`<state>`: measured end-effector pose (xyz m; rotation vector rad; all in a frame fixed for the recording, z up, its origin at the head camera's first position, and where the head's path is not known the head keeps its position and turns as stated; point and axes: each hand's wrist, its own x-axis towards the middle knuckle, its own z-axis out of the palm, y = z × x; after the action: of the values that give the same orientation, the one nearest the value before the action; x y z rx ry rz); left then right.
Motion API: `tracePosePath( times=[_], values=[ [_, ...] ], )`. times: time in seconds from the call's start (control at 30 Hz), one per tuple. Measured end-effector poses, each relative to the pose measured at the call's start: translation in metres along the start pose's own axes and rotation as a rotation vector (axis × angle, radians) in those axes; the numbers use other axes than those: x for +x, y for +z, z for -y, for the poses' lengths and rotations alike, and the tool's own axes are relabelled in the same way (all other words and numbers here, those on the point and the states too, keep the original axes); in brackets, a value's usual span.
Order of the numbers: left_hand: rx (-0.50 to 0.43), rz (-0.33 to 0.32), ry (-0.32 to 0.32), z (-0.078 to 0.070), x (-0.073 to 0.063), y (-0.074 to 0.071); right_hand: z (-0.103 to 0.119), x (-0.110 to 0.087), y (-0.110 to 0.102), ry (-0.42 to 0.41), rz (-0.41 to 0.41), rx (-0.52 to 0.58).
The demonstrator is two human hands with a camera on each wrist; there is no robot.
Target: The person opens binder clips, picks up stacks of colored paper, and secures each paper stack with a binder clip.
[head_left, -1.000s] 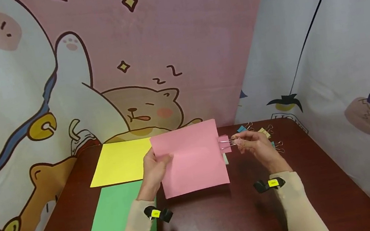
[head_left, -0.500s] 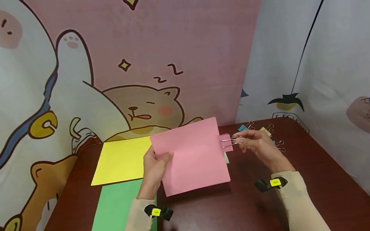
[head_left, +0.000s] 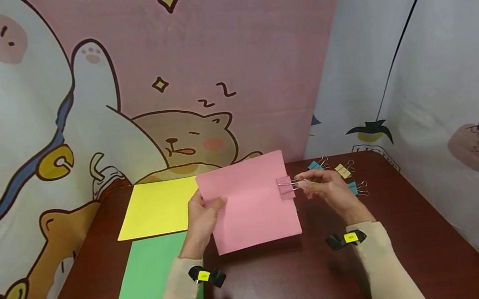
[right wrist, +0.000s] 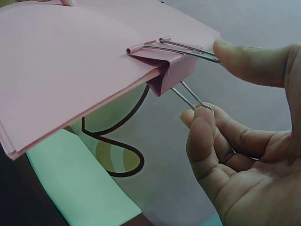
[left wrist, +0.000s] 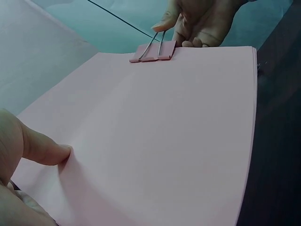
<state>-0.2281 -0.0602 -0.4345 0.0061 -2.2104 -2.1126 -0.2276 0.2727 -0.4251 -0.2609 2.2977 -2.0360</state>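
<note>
A stack of pink paper is held tilted above the table, its left edge pinched by my left hand, thumb on the front face. A pink binder clip straddles the stack's right edge. My right hand pinches the clip's wire handles between thumb and fingers. In the right wrist view the handles stand apart, and the clip body reaches over the sheets' edge on both sides. The left wrist view shows the clip on the paper as well.
Yellow paper and green paper lie on the left of the dark table. Pale green paper shows below the pink stack. Two blue clips and a yellow clip lie at the back right. A printed cloth hangs behind.
My right hand has moved left with the pink clip, which now overlaps the paper's edge instead of standing at its side. The pink stack has shifted slightly right.
</note>
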Motion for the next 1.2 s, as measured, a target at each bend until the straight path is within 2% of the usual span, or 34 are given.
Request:
tracePosePath(
  times=[0.33,0.53,0.73,0.87,1.0,1.2],
  values=[
    [0.003,0.007,-0.011,-0.002,0.000,-0.001,-0.003,0.003,0.000,-0.036,0.061,0.065],
    [0.012,0.024,-0.049,0.000,0.001,-0.003,-0.007,0.006,-0.001,0.031,0.096,0.120],
    [0.001,0.063,-0.054,0.003,0.001,-0.006,-0.003,0.005,0.000,0.117,0.049,0.014],
    [0.032,0.076,-0.053,0.006,0.002,-0.007,0.001,0.002,0.001,0.161,0.023,-0.085],
    [0.082,0.090,-0.058,0.008,0.002,-0.009,0.004,-0.002,0.002,0.195,0.018,-0.181],
    [0.120,0.121,-0.072,0.009,0.000,-0.011,0.006,-0.007,0.002,0.223,0.045,-0.268]
  ],
)
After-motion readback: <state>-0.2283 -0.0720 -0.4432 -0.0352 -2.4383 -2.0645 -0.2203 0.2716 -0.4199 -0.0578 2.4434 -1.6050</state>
